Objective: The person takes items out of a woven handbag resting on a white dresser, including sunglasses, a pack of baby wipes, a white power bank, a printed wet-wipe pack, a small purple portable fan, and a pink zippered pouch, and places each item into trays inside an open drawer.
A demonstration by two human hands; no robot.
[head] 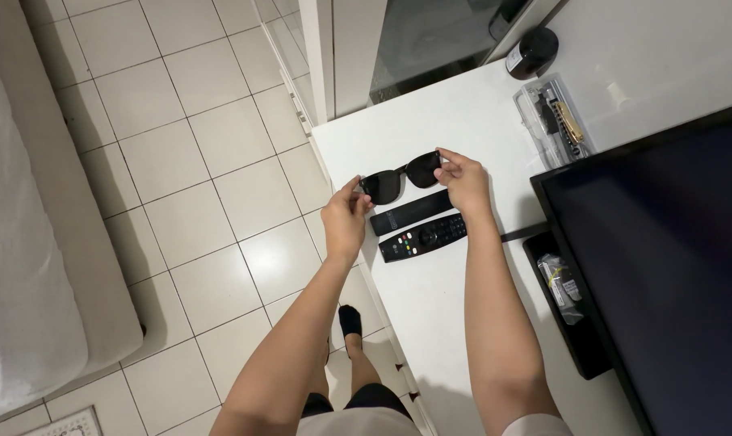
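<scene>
Head view: one sunglasses (400, 178), two remotes (418, 226).

Open tabletop near the edge, crowded toward the back and right

Bare white table (455, 323) below the two remotes (421, 226), free for passing between the forearms and along the near edge. Blocked on the right by the big dark screen (664, 266) and the black tray (572, 323) under it. Hemmed in at the back by a clear plastic case (553, 121) and a dark jar (532, 52), with a bare strip of table between case and sunglasses (400, 178). Left of the table, open tiled floor (180, 161) as far as the bed (27, 266).
</scene>
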